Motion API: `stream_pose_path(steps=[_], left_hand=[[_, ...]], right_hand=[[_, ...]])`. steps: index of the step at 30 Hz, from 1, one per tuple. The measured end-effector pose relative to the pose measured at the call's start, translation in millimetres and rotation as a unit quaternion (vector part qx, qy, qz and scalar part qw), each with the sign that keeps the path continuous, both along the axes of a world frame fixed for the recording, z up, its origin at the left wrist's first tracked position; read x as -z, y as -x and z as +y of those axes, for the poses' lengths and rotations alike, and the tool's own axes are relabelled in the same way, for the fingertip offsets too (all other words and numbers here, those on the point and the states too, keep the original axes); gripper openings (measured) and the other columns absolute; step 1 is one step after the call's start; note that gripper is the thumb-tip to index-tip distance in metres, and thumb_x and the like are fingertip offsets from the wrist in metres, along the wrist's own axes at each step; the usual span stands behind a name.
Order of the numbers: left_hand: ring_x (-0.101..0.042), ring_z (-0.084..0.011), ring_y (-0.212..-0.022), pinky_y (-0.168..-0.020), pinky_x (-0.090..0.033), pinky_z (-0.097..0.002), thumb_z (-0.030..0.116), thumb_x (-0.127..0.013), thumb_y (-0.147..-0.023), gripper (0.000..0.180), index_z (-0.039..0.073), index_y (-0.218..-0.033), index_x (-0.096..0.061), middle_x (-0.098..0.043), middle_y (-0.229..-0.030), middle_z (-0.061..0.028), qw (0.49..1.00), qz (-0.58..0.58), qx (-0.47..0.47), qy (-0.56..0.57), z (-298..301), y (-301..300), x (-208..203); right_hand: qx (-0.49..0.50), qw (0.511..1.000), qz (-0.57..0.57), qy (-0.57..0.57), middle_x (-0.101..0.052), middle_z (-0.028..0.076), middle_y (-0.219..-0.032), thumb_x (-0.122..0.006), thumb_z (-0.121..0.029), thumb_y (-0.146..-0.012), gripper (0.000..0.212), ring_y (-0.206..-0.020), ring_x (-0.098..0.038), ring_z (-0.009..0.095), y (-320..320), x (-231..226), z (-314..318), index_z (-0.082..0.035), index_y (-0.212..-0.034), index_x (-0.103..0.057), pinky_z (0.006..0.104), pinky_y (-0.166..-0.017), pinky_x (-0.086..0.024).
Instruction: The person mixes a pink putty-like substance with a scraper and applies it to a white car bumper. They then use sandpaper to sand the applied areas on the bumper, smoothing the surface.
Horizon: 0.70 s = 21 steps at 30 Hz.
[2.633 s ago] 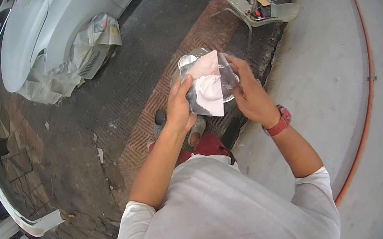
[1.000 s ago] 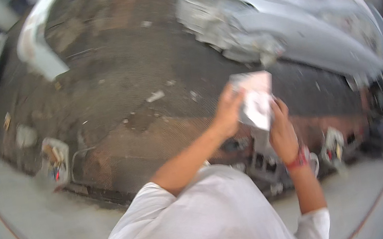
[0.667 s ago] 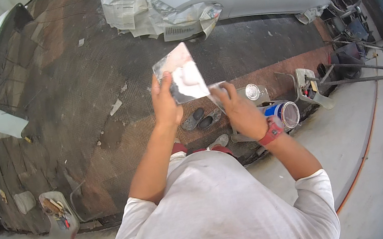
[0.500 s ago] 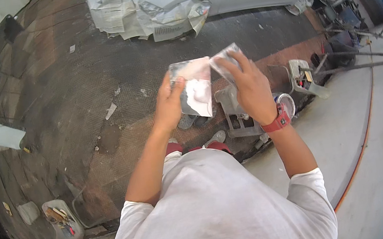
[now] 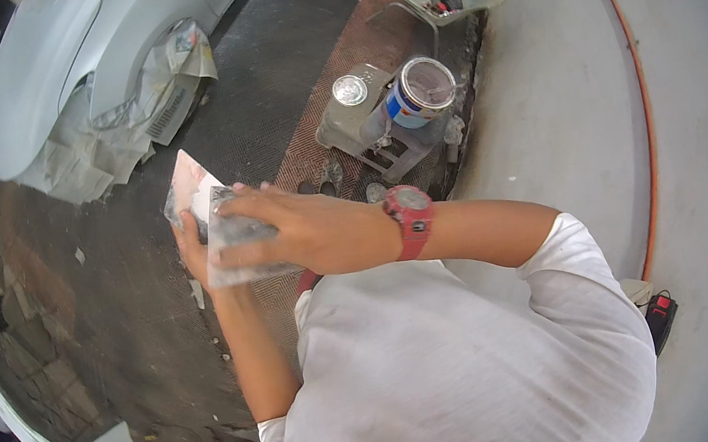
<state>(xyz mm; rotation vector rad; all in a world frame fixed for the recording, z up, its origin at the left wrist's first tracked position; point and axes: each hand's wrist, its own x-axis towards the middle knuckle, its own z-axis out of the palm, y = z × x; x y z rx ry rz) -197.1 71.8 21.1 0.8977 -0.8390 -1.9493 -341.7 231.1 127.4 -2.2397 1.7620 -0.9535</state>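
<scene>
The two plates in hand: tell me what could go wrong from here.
Smearing: the left hand grips the pasted plate close to the paste, so its fingers could pick some up.
Knocking: the right hand holds the gray plate overlapping it in this view; a bump could loosen either grip.
Dropping: both appear above the floor, so loose paste might land there.

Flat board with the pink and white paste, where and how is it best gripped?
Probably its left edge, with the grip coming from the left: the flat board shows a greyish margin there, pale paste lies further right, and a second sheet hides part of its right side.
</scene>
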Motion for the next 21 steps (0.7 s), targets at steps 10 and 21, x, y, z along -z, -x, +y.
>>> stream_pose_path(steps=[10,21], left_hand=[[-0.063,-0.0269,-0.130,-0.107,-0.056,-0.0423,0.030,-0.058,-0.110,0.051,-0.001,-0.150,-0.049,-0.061,-0.146,-0.0155,0.981,0.018,0.116,-0.158,82.0,130.5,14.0],[-0.054,-0.0308,-0.139,-0.117,-0.043,-0.0492,0.037,-0.058,-0.109,0.059,0.002,-0.154,-0.044,-0.056,-0.149,-0.0121,0.961,-0.058,0.206,-0.178,138.7,262.3,-3.5]], right_hand=[[0.260,0.866,-0.426,-0.034,-0.060,0.024,-0.126,-0.068,-0.001,-0.091,0.060,-0.116,-0.066,0.042,194.8,72.4,63.4,-0.005,-0.146,-0.042,0.0510,-0.094,-0.060],[0.356,0.724,-0.588,-0.059,-0.069,0.010,-0.104,-0.075,-0.020,-0.099,0.038,-0.093,-0.069,0.018,304.0,129.7,125.7,-0.001,-0.125,-0.056,0.0357,-0.082,-0.057]])
